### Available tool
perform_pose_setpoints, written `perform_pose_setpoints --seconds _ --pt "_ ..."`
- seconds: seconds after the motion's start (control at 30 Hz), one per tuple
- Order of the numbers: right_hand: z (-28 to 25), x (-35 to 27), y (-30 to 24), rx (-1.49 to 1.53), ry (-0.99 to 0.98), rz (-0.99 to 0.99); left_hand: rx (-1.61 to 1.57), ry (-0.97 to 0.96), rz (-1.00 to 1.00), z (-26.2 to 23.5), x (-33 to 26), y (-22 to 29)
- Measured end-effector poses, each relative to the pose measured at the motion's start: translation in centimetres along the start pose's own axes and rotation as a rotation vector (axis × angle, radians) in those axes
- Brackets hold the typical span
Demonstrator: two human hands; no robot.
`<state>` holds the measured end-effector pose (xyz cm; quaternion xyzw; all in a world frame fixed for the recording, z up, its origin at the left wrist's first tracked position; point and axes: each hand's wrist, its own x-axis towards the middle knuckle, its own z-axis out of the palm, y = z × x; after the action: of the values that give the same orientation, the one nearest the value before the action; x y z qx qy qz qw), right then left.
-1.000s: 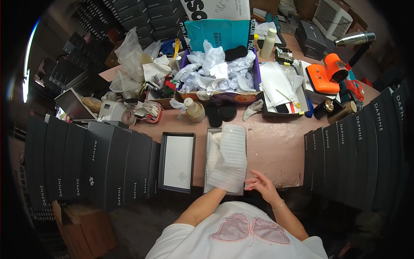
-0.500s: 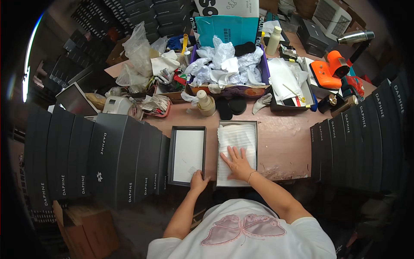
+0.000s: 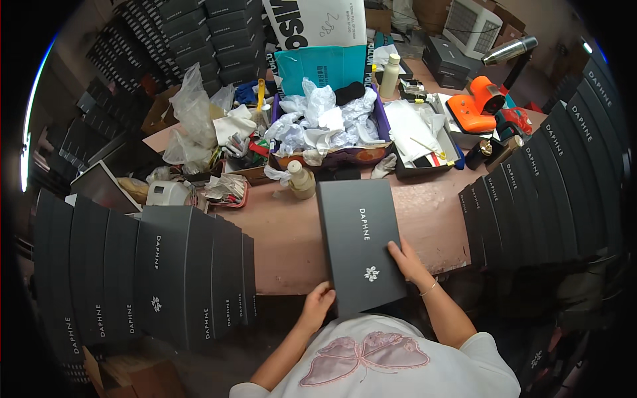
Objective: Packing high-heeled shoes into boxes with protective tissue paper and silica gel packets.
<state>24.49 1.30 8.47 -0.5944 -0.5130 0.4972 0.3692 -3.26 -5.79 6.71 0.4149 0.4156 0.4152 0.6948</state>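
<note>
A dark grey shoe box (image 3: 359, 255) with its lid on lies at the near edge of the table, slightly turned. White lettering and a small white flower-like mark show on its lid. My left hand (image 3: 319, 304) has its fingers curled at the box's near left corner. On the opposite long side, my right hand (image 3: 409, 263) grips the box's edge, thumb on the lid. The white padding seen earlier is hidden under the lid.
Stacks of dark grey boxes (image 3: 176, 278) stand left, and more boxes (image 3: 541, 186) stand right. Behind are a cream bottle (image 3: 301, 180), a purple-edged carton (image 3: 332, 151) of crumpled white paper, a black tray (image 3: 424, 170) of papers and an orange device (image 3: 472, 109).
The lid, which lay upside down on the left under my left hand, now covers the box. Both hands have moved to the box's sides, and the box sits nearer to me.
</note>
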Motion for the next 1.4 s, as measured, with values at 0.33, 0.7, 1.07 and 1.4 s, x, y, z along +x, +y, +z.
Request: perform_pose_setpoints --seconds 0.33,0.7,1.07,1.4 --pt "2.0 4.0 5.7 -0.513 0.122 0.286 0.825 0.217 -0.086 -2.4 7.7 -5.1" --pt "4.2 -6.8 5.5 0.142 0.139 -0.008 -0.139 -0.099 -0.421 -3.0 5.9 -3.8" --pt "-4.5 -17.0 -10.5 1.17 0.205 -0.853 -0.278 -0.608 0.493 18.7 4.5 15.4" --pt "-27.9 -39.1 -8.0 0.661 1.415 -1.236 0.46 -0.456 1.837 49.0 -0.9 27.7"
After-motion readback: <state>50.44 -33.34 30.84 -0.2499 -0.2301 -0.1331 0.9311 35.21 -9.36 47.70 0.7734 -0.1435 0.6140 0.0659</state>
